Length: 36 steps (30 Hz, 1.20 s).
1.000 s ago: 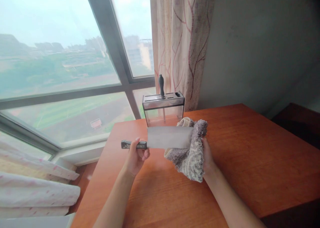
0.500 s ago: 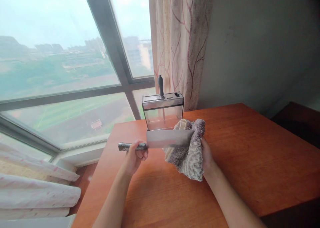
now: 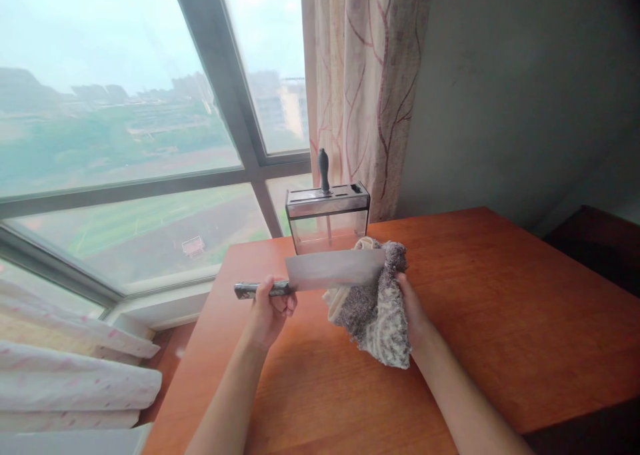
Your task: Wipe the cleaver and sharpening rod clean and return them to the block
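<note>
My left hand (image 3: 270,312) is closed round the black handle of a cleaver (image 3: 330,270), held over the table with its broad steel blade pointing right. A grey and white fluffy cloth (image 3: 373,315) is wrapped over the far end of the blade. My right hand (image 3: 413,308) grips that cloth from the right side, its fingers mostly hidden behind the fabric. Just beyond the blade stands a knife block (image 3: 327,205) with clear sides and a metallic top. One dark-handled tool (image 3: 323,172) is slotted upright in it.
The reddish-brown wooden table (image 3: 500,308) extends to the right and towards me. Behind the block hangs a patterned curtain (image 3: 370,75) beside a large window (image 3: 125,108). Another curtain (image 3: 75,382) hangs low at the left, and a grey wall (image 3: 510,95) rises behind the table.
The cleaver has tilted slightly, its blade end a little higher. The cloth's lower end hangs slightly lower. Both hands keep their hold.
</note>
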Motion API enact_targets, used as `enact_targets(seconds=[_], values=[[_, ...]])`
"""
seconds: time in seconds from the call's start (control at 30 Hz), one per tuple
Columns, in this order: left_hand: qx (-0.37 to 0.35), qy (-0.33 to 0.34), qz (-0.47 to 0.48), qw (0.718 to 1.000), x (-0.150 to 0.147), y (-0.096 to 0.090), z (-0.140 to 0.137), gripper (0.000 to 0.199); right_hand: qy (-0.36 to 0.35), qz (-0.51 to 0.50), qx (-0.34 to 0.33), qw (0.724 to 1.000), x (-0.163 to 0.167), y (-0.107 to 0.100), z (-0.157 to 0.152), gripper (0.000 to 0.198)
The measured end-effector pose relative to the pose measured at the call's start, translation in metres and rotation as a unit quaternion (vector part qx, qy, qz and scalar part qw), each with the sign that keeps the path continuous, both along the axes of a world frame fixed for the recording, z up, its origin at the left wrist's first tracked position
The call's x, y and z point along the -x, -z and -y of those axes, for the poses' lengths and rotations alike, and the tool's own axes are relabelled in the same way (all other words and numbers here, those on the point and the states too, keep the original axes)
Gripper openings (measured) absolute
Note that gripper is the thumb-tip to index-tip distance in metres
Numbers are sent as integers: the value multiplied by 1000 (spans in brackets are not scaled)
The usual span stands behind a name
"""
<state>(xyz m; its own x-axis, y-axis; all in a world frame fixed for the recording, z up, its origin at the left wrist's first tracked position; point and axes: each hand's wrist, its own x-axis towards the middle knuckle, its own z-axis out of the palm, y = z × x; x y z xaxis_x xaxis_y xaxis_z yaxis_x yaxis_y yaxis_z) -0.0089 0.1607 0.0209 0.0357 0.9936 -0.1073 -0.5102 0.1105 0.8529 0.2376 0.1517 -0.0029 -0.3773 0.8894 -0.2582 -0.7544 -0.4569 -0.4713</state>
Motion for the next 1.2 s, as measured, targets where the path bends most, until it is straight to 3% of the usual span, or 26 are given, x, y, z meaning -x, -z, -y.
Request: enact_targets(seconds=[0.27,0.4,0.67,0.8,1.0,1.2], values=[[6,1,-84,996,5,-5,3,35,85,28,-3,996,-6,-5,-4,34],[-7,-6,-97,995,7,-4,3,36,73,34,-3,997,-7,-3,-4,37],[-11,-16,10,1000,-2,1,1,32,116,40,-7,992,-2,-4,-3,25],[-7,-7,44,999,-13,3,2,35,93,-1,-7,996,3,-9,-3,32],[30,-16,118,992,-25,0,4,35,142,-69,-46,986,1,-6,0,29],[20,26,93,995,-43,-2,17,31,188,-56,-63,979,-2,1,2,29]])
